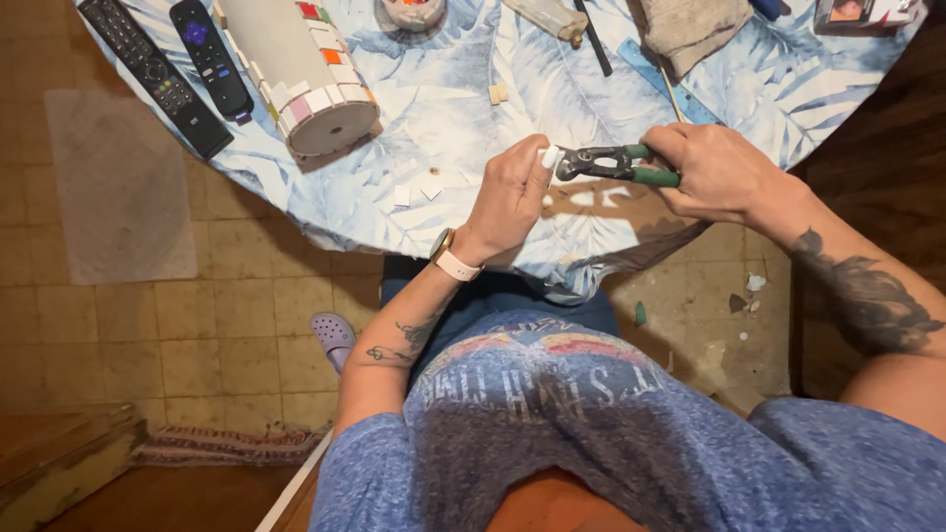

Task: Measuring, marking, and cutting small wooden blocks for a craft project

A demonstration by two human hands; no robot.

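My left hand (pixel 512 192) pinches a small white tile piece (pixel 549 156) between fingertips, just above the near edge of the round table (pixel 443 108). My right hand (pixel 714 172) grips the green handles of a pair of tile nippers (pixel 606 165). The dark jaws of the nippers meet the tile piece at its right side. A watch with a pale strap sits on my left wrist. Both hands hover over the leaf-patterned blue tablecloth.
A pale cylinder with coloured mosaic tiles along its rim (pixel 296 69) lies on its side at the left. Two black remote controls (pixel 163 69) lie beside it. Loose white tile bits (pixel 419 189) dot the cloth. Shards (pixel 749 291) litter the floor at the right.
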